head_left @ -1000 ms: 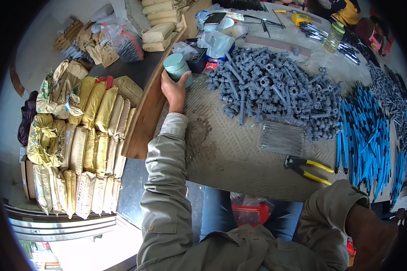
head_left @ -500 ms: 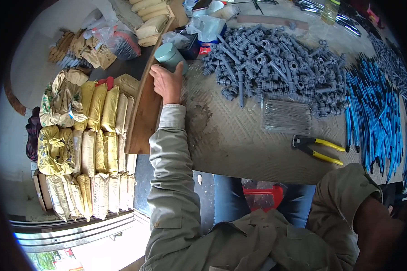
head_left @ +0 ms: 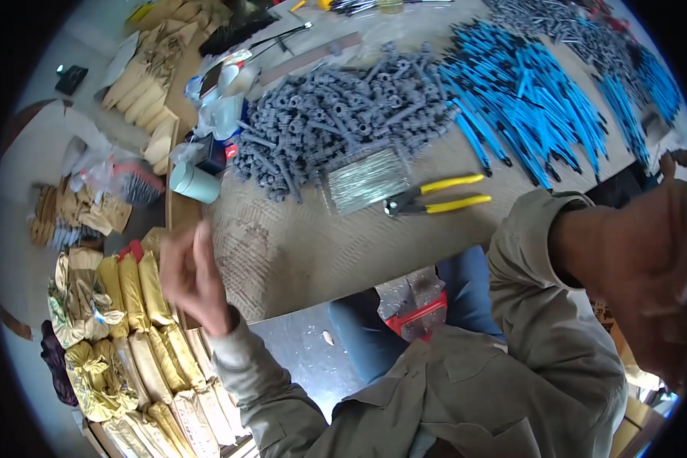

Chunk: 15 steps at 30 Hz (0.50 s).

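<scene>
My left hand (head_left: 195, 278) is in the air by the table's left edge, blurred by motion. Its fingers are loosely bent and the thumb stands apart; nothing shows in it. Nearest to it is a pale green lidded canister (head_left: 195, 182), a short way beyond the hand and untouched. My right hand (head_left: 641, 267) is raised close to the camera at the far right, partly lost in the dark rim, so its grip cannot be made out. On the table lie yellow-handled pliers (head_left: 435, 197), a clear box of thin metal pins (head_left: 368, 180) and a heap of grey plastic fittings (head_left: 343, 107).
Blue tubes with black tips (head_left: 523, 99) are piled right of the fittings. More grey parts (head_left: 561, 34) lie at the far right. Stacked yellow and tan packets (head_left: 156, 351) stand left of the table, below a wooden side board (head_left: 182, 217). A red stool (head_left: 416, 313) shows between my legs.
My left hand has left the canister and come back toward me. My right hand has risen into view at the right. The view has turned toward the right.
</scene>
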Tool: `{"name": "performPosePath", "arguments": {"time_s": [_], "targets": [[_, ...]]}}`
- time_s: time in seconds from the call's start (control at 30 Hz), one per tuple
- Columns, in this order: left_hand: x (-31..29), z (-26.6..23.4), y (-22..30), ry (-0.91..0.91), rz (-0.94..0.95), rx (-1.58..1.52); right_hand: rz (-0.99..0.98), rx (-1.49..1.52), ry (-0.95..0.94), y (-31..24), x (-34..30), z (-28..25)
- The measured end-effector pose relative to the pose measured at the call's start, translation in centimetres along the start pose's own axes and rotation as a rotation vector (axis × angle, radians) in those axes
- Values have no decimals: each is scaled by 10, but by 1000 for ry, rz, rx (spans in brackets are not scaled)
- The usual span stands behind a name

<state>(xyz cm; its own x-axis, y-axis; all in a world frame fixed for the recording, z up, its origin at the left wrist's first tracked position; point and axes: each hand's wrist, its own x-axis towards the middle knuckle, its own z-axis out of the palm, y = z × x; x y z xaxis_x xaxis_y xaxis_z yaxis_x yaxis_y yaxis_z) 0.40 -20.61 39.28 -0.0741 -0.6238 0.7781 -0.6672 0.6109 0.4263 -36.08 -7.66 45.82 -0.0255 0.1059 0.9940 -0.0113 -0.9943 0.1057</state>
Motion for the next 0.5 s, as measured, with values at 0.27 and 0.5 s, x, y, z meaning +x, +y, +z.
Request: {"name": "performPosePath", "arguments": {"time_s": [0.27,0.5], "targets": [[-41,-74,186,-22,306,-1444,486,-272,-20,-50,-99,12],[-128,-106,181,659,914,-130,1199,-627,-187,-104,-194,-2]]}}
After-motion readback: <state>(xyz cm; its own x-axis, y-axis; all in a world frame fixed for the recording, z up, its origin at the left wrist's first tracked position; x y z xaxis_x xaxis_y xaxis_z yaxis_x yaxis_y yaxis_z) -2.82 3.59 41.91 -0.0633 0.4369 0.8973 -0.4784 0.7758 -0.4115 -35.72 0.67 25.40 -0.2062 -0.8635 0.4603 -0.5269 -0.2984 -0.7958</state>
